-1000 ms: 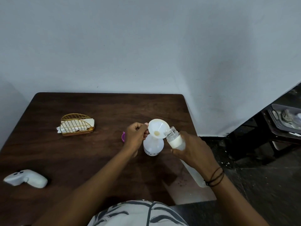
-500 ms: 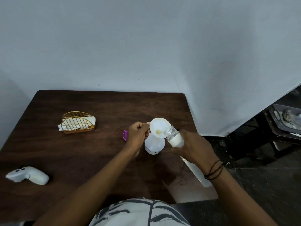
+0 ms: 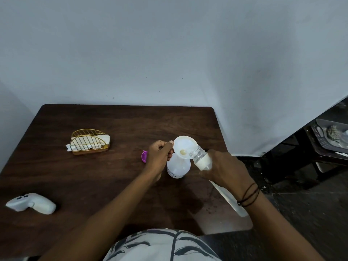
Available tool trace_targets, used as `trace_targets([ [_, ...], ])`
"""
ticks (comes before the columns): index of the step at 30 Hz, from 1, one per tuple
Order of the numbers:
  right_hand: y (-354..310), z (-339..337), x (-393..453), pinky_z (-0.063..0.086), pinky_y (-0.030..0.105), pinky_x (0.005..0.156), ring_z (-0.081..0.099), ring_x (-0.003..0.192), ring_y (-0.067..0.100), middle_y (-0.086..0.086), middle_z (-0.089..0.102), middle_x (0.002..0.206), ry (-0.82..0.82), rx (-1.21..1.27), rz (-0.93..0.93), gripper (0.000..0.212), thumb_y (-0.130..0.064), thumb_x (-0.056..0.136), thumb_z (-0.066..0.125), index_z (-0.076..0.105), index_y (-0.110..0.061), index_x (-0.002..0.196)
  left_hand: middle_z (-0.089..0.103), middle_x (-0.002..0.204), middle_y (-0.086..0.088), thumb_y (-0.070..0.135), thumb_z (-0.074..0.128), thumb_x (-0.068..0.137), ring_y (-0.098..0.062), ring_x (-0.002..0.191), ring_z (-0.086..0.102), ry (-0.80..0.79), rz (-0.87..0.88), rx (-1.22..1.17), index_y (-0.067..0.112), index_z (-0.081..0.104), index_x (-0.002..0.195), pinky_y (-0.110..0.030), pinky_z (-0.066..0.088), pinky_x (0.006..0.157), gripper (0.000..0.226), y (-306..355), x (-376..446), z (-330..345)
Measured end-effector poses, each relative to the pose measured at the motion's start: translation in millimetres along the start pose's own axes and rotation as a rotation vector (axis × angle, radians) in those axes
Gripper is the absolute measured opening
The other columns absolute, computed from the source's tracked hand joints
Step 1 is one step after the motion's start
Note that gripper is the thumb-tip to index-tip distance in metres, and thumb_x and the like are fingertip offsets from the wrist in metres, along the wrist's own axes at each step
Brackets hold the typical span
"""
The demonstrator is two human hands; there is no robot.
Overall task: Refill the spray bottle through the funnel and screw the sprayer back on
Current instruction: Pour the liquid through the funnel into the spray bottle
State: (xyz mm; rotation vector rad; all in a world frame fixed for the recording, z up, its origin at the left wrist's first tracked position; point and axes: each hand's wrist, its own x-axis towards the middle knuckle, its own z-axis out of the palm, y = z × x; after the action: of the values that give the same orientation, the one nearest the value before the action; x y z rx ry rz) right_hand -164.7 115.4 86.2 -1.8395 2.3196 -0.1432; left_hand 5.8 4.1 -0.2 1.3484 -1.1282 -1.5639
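Note:
A translucent white spray bottle stands upright on the dark wooden table, with no sprayer on it. A white funnel sits in its neck, a little pale liquid at its throat. My left hand pinches the funnel's left rim. My right hand grips a small clear container of milky liquid, tilted with its open mouth over the funnel's right edge. A purple cap peeks out behind my left hand. The sprayer head is not visible.
A gold wire holder with white napkins stands at the left back. A white controller lies near the left front edge. The table's right edge runs close to the bottle. A dark stand with a tray is far right.
The view has shifted slightly. The container in my right hand has tipped a little further over the funnel's edge. My left hand keeps its hold on the funnel rim.

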Motion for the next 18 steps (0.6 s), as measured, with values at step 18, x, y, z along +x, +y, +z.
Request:
trace_targets([
  [18,-2.4,-5.3,-0.8,0.03,0.023,0.052,0.049,0.066,0.011,-0.009,0.062,0.087,-0.014,-0.039,0.013,0.044,-0.055,0.07,0.069,0.056,-0.03,0.103,0.064,0.059,0.005,0.025,0.067,0.092,-0.007,0.057,0.057,-0.006,0.008,0.012,0.013,0.063,0.072,-0.025,0.049,0.06,0.024,-1.5,0.2,0.2],
])
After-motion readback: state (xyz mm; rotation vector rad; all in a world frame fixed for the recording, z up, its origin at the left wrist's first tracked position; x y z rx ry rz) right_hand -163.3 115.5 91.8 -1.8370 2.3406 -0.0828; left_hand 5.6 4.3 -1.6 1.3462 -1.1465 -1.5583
